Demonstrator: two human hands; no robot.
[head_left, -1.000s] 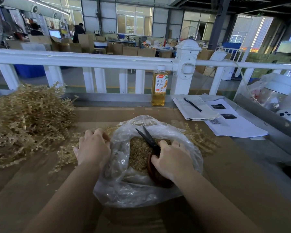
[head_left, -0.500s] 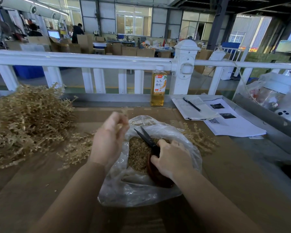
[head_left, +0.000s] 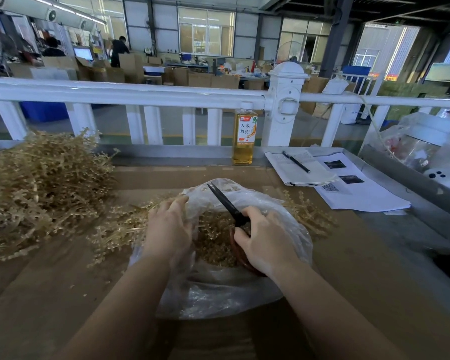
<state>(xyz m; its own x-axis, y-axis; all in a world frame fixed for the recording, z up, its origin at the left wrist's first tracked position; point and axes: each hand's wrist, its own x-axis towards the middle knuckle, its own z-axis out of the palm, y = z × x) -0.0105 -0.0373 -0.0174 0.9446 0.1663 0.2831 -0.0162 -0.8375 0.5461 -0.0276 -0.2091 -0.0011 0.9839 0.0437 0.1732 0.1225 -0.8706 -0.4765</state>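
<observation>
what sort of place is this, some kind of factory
Most likely a factory or warehouse hall: cardboard boxes beyond the white railing, and a workbench where the right hand holds scissors over a plastic bag beside dried sprigs.

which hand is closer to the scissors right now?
Right. The right hand grips the scissors by the handles, over the open plastic bag. The left hand is apart from them, on the bag's left rim, across the opening.
</observation>
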